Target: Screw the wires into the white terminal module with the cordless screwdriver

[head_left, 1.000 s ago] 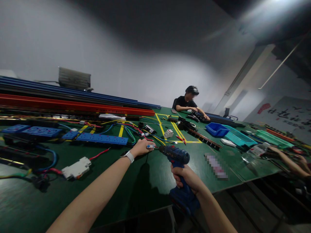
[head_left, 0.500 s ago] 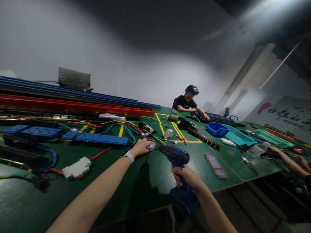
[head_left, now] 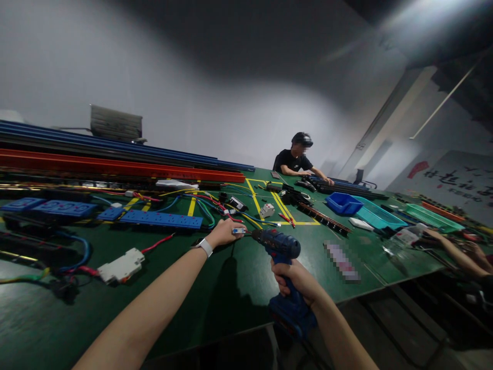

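My right hand (head_left: 296, 277) is wrapped round the handle of a blue cordless drill (head_left: 281, 243), its bit pointing left. The bit end reaches a small white-and-blue electrical part (head_left: 239, 230) pinched in my left hand (head_left: 221, 234); whether the tip sits in a screw is too small to tell. A red wire lies close to this part. Left of my left hand is a blue socket strip (head_left: 162, 220). Nearer me, a white circuit breaker (head_left: 121, 265) with red wires lies on the green table (head_left: 185, 308).
Wires and another white breaker (head_left: 267, 210) lie beyond my hands. Orange (head_left: 115, 165) and blue rails run along the back left. A blue bin (head_left: 344, 204) and a turquoise tray (head_left: 379, 215) stand right. One co-worker (head_left: 296, 159) sits opposite; another person's hands (head_left: 454, 249) are at right.
My hands, the drill and the small part hold almost the same place. The co-worker opposite has shifted slightly, and the view has moved a little.
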